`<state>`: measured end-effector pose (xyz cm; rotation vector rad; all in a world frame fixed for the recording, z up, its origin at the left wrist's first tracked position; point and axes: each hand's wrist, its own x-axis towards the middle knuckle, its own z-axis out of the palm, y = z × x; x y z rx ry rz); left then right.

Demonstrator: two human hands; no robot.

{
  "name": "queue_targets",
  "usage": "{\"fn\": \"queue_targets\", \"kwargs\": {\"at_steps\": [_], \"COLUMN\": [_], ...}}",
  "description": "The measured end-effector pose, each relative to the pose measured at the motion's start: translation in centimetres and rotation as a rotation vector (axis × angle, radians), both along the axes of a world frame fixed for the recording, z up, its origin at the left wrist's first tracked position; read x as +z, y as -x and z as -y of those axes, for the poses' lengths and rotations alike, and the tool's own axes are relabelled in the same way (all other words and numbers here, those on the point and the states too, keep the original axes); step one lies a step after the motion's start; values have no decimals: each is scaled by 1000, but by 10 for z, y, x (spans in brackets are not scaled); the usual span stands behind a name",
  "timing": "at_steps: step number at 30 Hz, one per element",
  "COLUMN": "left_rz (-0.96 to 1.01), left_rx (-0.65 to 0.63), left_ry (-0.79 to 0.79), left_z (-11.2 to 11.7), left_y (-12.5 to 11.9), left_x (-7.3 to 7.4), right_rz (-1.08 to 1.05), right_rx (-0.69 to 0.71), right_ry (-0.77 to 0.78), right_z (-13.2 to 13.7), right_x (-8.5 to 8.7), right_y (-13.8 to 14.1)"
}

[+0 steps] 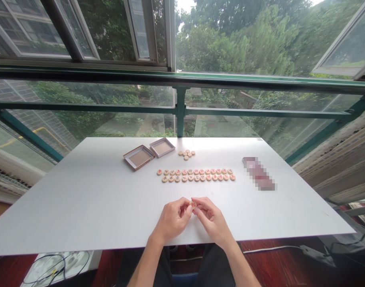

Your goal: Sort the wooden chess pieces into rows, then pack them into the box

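Observation:
Between the fingertips of my left hand [175, 217] and my right hand [210, 219] is a round wooden Chinese chess piece [193, 205] with a red character facing up. Both hands are closed on it, thumbs and fingers pinching its edge from either side, near the front of the table. Beyond them lie two rows of chess pieces [196, 172], one behind the other, some marked in red and some in dark characters. Farther back sits a small loose cluster of pieces [186, 158], whose marks I cannot make out.
On the white table [95, 199], an open shallow box [139, 157] and a second tray-like box half [162, 147] stand at the back left. A blurred reddish oblong object [258, 173] lies to the right. A green railing [180, 111] runs behind the table.

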<state>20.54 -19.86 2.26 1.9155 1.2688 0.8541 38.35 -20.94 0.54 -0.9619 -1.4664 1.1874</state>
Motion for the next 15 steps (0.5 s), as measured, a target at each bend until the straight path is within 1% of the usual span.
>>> {"fn": "queue_targets", "kwargs": {"at_steps": [3, 10, 15], "left_rz": [8, -3, -6], "left_rx": [0, 59, 45], "left_ry": [2, 11, 14], "left_z": [0, 0, -1], "left_y": [0, -3, -3], "left_x": [0, -2, -1], "right_rz": [-9, 25, 49], "right_rx": [8, 21, 4], "right_ry": [7, -25, -19], "right_z": [0, 1, 1], "right_x": [1, 2, 4], "right_y": [0, 1, 1]}}
